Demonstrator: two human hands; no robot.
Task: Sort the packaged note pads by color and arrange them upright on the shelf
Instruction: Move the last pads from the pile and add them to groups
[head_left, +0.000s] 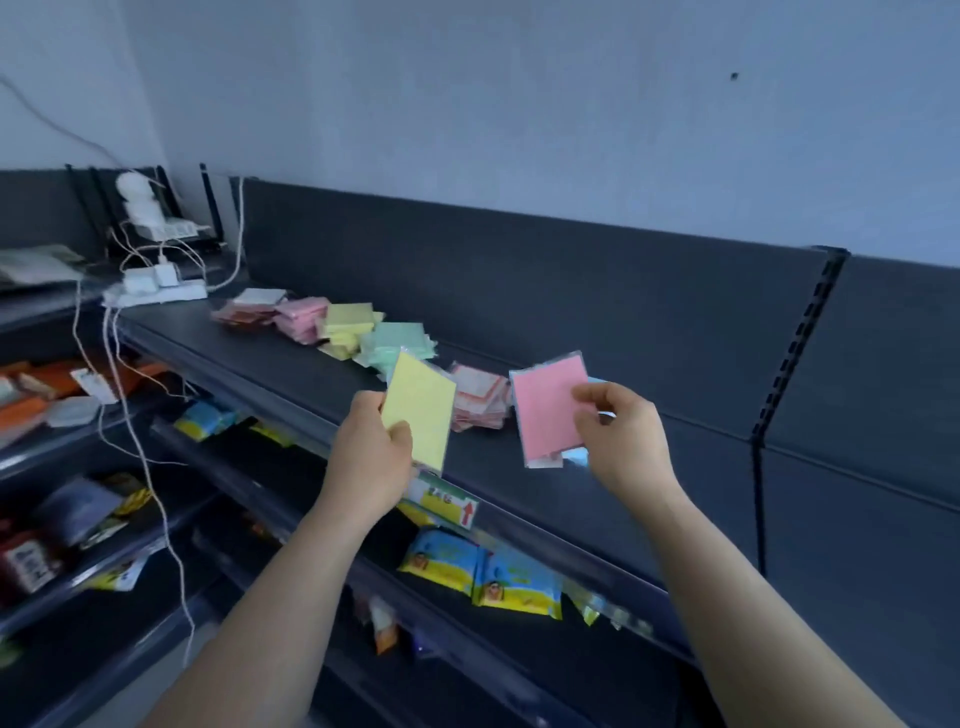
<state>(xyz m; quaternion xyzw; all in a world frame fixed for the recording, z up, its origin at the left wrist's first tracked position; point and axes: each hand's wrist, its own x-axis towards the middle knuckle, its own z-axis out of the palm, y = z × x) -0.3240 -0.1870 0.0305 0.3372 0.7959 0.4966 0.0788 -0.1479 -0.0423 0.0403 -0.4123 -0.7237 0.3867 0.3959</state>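
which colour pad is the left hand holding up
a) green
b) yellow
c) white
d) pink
b: the left hand grips a yellow pad by its lower edge, while the pink pad is in the right hand; the green pads lie stacked on the shelf.

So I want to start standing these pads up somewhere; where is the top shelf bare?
The top shelf is bare right of the pink pad in the right hand, out to the slotted upright. Another strip lies along its front edge, left of the left hand. The back, with the loose piles, is crowded.
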